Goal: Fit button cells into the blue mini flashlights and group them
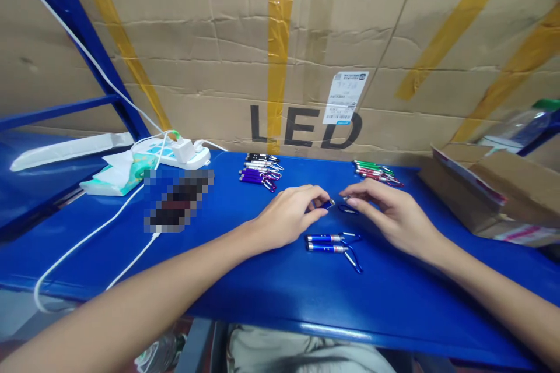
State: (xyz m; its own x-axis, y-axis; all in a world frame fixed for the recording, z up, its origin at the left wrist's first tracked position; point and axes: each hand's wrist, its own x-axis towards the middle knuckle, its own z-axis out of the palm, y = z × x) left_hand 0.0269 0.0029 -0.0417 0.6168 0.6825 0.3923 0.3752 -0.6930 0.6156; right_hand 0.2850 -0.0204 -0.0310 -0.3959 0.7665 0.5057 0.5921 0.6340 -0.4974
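Observation:
My left hand pinches a dark blue tube, its metal-coloured end turned to the right. Across a small gap, my right hand closes thumb and fingers on a small silvery piece, mostly covered by the fingertips. A blue carabiner shows just below those fingers; whether it joins the silvery piece I cannot tell. Nearer to me lie two blue keychain flashlights side by side, carabiners on their right ends.
Black, silver and purple keychain flashlights lie in a row at the back; green and red ones lie further right. An open cardboard box stands at the right. A power strip, a tissue pack and a cabled, blurred phone are left.

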